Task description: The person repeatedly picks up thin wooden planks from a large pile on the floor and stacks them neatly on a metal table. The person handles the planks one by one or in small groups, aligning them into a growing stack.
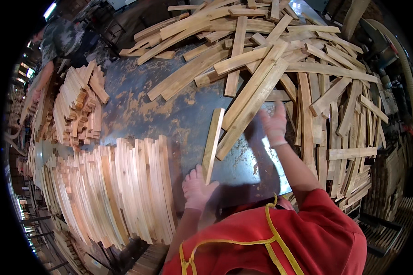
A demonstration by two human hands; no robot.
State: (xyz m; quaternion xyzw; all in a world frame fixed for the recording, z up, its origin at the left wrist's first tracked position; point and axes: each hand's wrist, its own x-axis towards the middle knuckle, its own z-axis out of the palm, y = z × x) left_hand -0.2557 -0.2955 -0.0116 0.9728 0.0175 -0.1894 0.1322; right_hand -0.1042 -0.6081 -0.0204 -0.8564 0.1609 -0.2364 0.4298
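Note:
My left hand [197,189], in a pale glove, grips the near end of a short wooden slat [214,140], fingers on its left and thumb on its right. The slat slants up and away over the metal table [144,98]. My right hand [275,123], also gloved and slightly blurred, has its fingers apart and holds nothing. Just left of it, two long wooden planks [254,94] lie side by side, running from the loose pile toward me. The slat's far end is close beside the nearer ends of these planks.
Loose planks [326,68] are heaped crosswise at the back and right. A row of slats [114,188] lies side by side at the left, with a stacked bundle [78,103] behind it. Another person [62,43] stands at the far left. A hose [406,68] hangs at the right.

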